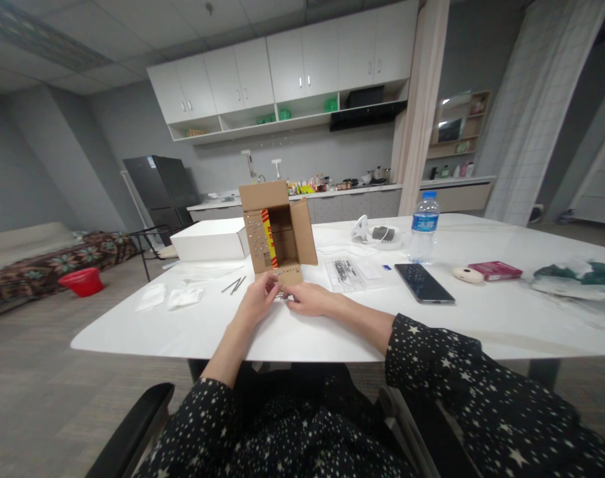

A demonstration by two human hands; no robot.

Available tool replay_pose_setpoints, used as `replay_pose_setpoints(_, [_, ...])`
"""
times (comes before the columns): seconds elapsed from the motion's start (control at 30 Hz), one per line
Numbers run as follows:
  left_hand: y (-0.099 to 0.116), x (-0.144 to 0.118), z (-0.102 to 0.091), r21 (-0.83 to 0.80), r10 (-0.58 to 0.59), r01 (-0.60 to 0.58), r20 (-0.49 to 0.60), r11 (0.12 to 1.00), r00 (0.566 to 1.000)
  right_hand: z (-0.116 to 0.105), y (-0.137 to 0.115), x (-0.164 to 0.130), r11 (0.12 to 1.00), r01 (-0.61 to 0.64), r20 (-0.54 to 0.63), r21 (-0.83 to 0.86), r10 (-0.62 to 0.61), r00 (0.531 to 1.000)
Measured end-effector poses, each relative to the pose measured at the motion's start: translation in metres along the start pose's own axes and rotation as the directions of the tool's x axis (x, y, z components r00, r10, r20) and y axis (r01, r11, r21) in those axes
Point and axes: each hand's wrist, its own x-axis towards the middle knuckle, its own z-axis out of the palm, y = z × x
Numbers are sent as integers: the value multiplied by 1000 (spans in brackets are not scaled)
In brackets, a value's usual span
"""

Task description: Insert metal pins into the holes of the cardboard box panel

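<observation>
Just beyond my fingertips stands the open cardboard box (pixel 277 232); my left hand (pixel 257 300) and right hand (pixel 310 299) meet, fingers pinched together on something too small to tell, touching its lower flap

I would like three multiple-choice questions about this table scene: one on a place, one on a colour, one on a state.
1. Where does the phone lie?
A. right of the cardboard box
B. inside the box
C. on the floor

2. What colour is the water bottle's cap?
A. red
B. blue
C. green

3. How is the cardboard box?
A. taped shut
B. crushed flat
C. open, flaps spread

Answers:
1. A, it lies flat on the white table, right of the box.
2. B, the cap is blue.
3. C, its inside shows, above the left hand and right hand.
</observation>
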Motion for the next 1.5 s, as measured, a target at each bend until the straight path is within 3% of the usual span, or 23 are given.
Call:
replay_pose_setpoints(0.23, [-1,-3,5,41,-14,7,172,999,985,-2,-2,0,1000,-9,15,-11,9,1000])
replay_pose_setpoints(0.37, [4,-11,4,62,-66,56,190,997,980,-1,-1,0,999,-28,9,-17,28,1000])
replay_pose_setpoints(0.6, [9,-27,1,95,-77,61,173,994,982,1,1,0,1000,-26,6,5,26,1000])
replay_pose_setpoints(0.93, [2,-26,6,151,-61,36,164,988,985,4,3,1,1000,-19,-5,7,19,1000])
replay_pose_setpoints(1.37, [2,-24,9,420,-213,162,76,893,974,1,0,1,999,-46,2,10,46,999])
replay_pose_setpoints(1.5, [-1,-16,3,332,-152,125,56,935,987,1,1,1,999,-33,1,8,33,999])
